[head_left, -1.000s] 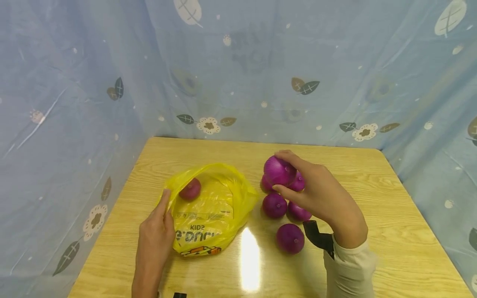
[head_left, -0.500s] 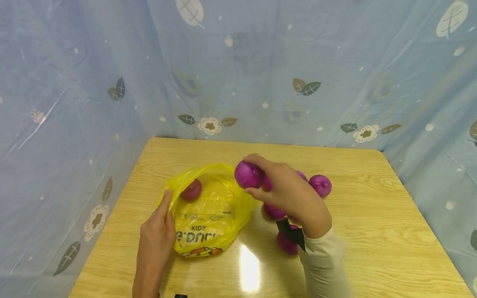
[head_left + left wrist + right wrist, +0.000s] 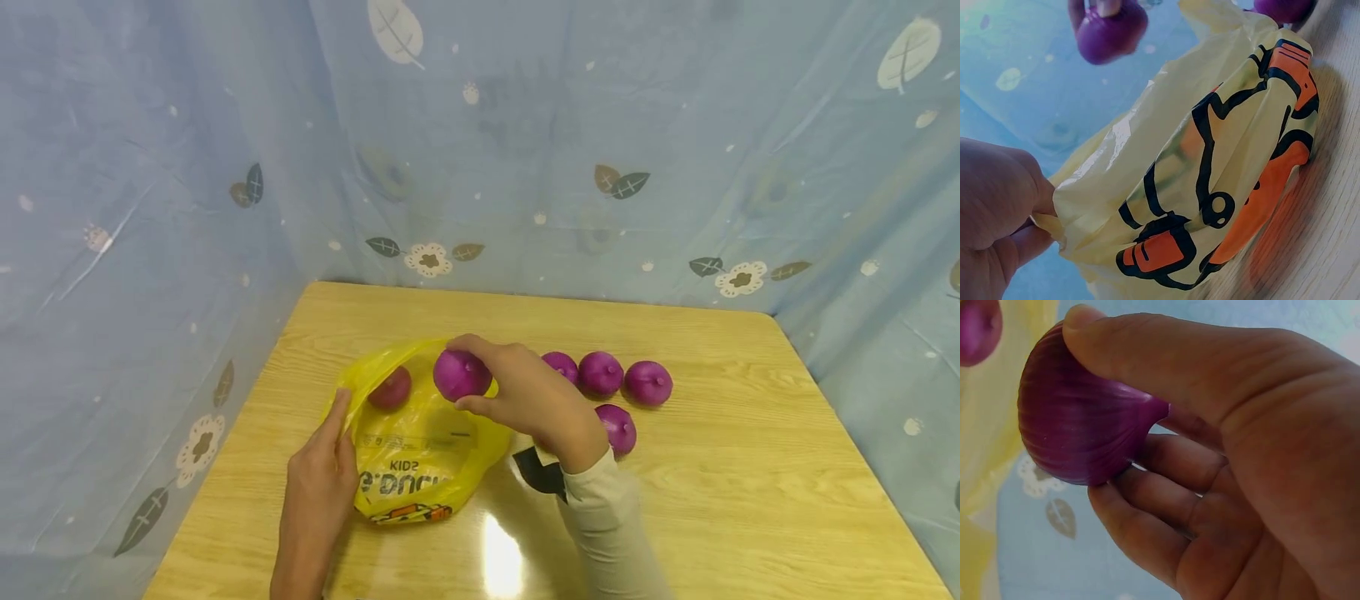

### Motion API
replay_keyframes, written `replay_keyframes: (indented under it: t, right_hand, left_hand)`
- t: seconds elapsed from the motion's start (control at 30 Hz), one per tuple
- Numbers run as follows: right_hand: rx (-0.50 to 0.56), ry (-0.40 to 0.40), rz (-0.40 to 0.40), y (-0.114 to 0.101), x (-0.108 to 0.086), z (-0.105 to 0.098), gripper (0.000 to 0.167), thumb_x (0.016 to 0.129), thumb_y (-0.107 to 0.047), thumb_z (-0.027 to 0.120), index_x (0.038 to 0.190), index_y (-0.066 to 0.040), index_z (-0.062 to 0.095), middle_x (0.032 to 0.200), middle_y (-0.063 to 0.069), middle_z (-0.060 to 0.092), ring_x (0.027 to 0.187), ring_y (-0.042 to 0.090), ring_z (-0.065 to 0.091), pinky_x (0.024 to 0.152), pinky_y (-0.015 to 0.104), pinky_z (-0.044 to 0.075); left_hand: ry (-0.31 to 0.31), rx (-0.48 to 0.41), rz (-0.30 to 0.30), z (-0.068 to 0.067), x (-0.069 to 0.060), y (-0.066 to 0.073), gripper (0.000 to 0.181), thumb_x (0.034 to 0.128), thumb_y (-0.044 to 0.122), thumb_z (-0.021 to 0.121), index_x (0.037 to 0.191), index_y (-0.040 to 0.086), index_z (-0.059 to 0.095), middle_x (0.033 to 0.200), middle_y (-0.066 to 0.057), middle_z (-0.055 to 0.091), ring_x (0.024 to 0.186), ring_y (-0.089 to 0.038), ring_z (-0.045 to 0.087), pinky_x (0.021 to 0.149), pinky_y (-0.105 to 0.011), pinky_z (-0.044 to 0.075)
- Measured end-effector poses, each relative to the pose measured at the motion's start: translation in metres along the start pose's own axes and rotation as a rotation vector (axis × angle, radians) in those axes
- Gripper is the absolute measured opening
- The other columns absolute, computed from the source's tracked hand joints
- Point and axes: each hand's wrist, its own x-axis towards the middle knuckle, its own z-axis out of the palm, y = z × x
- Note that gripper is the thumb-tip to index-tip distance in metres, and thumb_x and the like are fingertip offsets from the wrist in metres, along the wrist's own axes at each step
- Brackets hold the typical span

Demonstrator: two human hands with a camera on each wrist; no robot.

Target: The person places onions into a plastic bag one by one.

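My right hand [image 3: 528, 398] grips an onion [image 3: 459, 377] above the bag [image 3: 480, 454] toward the left edge of the table [image 3: 750, 492], but if my left hand [image 3: 321, 479], pinching the bag, slips, its mouth could flop over.

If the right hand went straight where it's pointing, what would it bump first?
Probably the far rim of the yellow plastic bag; the right hand, holding a red onion, might pass above: depth's unclear.

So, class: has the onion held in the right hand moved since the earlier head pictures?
Yes: in the head view, the onion has moved left, closer to the table's far-left corner.
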Motion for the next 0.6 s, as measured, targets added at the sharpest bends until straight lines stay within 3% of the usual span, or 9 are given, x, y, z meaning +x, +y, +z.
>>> replay_keyframes:
  t: [0.23, 0.4, 0.6]
  right_hand:
    - [0.003, -0.029, 0.002, 0.005, 0.014, 0.019, 0.066, 0.089, -0.026, 0.088, 0.147, -0.016, 0.059, 0.123, 0.003, 0.074, 0.108, 0.019, 0.07, 0.097, 0.035, 0.056]
    - [0.016, -0.053, 0.04, 0.012, 0.023, 0.036, 0.065, 0.09, -0.026, 0.088, 0.147, -0.016, 0.059, 0.119, 0.005, 0.075, 0.107, 0.02, 0.07, 0.097, 0.035, 0.056]
    - [0.005, -0.032, 0.083, 0.021, 0.035, 0.058, 0.065, 0.09, -0.026, 0.088, 0.146, -0.014, 0.059, 0.126, 0.009, 0.074, 0.113, 0.024, 0.07, 0.101, 0.039, 0.056]
  left_hand:
    - [0.009, 0.0, 0.0, -0.001, -0.001, 0.0, 0.059, 0.0982, -0.012, 0.061, 0.154, 0.006, 0.054, 0.135, -0.025, 0.068, 0.057, -0.014, 0.044, 0.056, -0.033, 0.05]
    - [0.012, -0.009, 0.006, 0.0, -0.001, -0.001, 0.059, 0.0984, -0.013, 0.06, 0.154, 0.005, 0.054, 0.135, -0.025, 0.068, 0.053, -0.008, 0.036, 0.053, -0.029, 0.046]
    - [0.003, -0.01, 0.001, 0.001, -0.002, -0.002, 0.061, 0.098, -0.013, 0.061, 0.155, 0.006, 0.054, 0.137, -0.024, 0.067, 0.054, -0.007, 0.037, 0.054, -0.03, 0.049]
